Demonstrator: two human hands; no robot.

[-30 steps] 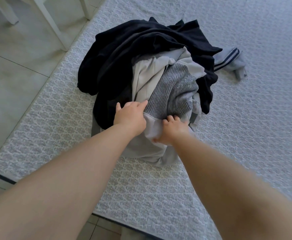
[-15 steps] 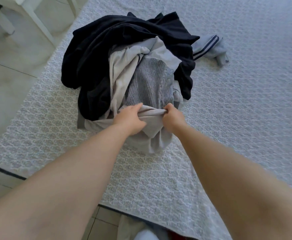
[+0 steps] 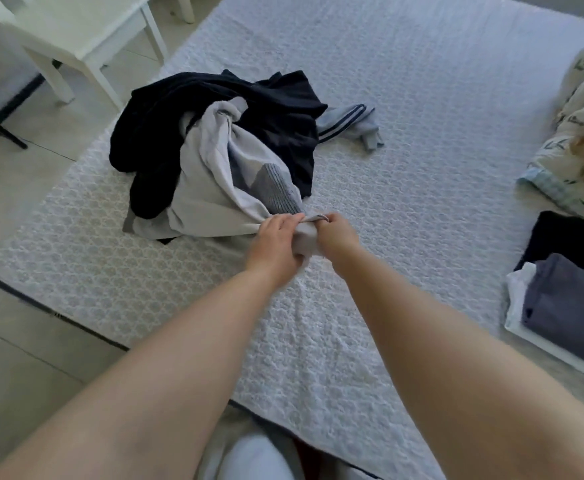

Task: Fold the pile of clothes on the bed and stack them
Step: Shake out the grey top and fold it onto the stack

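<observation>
Grip: my left hand [image 3: 276,242] and right hand [image 3: 337,233], close side by side, both pinch one bunched edge of the pale grey cotton garment [image 3: 210,192]; its length trails away up-left into the dark heap of clothes [image 3: 214,119] on the white quilted bed [image 3: 422,150]; I judge the pull comes toward me.

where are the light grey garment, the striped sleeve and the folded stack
light grey garment [image 3: 210,188]: head view, on its broad bare panel in the pile
striped sleeve [image 3: 347,123]: head view, on the stripes past the dark clothes
folded stack [image 3: 571,299]: head view, on the top grey-blue piece
</observation>
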